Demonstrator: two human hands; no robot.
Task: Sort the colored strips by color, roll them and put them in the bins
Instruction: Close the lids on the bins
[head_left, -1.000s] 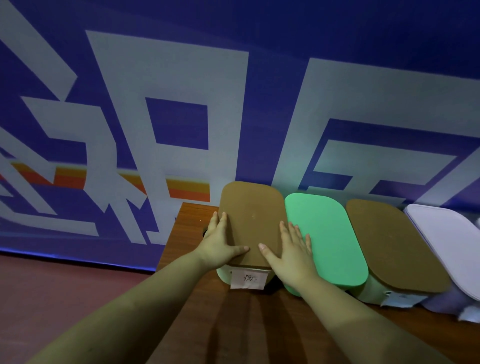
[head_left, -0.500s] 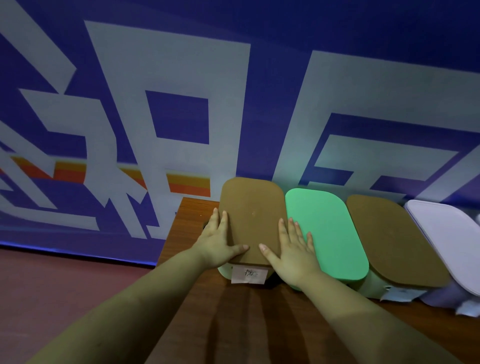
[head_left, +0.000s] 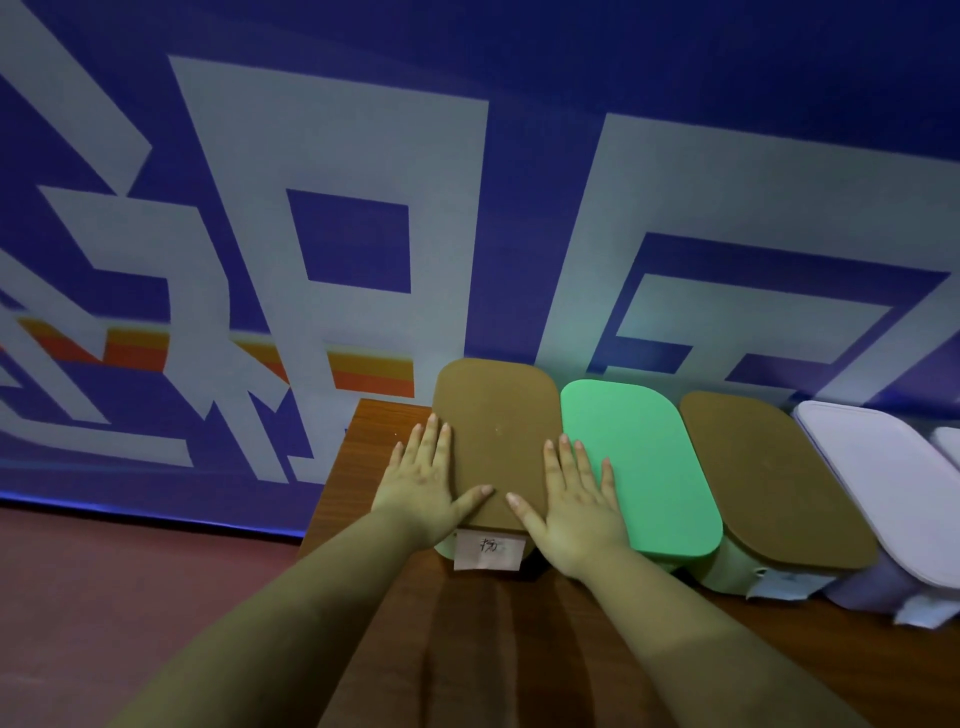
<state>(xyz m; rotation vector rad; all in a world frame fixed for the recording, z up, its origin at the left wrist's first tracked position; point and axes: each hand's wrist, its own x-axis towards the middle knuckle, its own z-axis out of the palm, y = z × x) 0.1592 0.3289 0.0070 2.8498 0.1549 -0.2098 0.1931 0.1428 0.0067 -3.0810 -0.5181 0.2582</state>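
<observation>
Both flat: left hand (head_left: 422, 486) and right hand (head_left: 575, 496) press the brown lid (head_left: 496, 421) by the surface (head_left: 358, 447) edge; its paper label (head_left: 487, 548) is unreadable.

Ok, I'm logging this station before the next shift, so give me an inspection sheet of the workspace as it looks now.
Surface: brown wooden table, against the wall.
Job's things: row of lidded bins: leftmost bin with brown lid, green lid, second brown lid, pale lilac lid; all lids on. No strips seen.
Clutter: paper label with handwriting on the leftmost bin's front.
Hands: left hand and right hand lie flat, fingers straight, on the leftmost brown lid's side edges.
Cables: nothing seen.
Surroundings: blue wall banner with large pale characters; reddish floor.
</observation>
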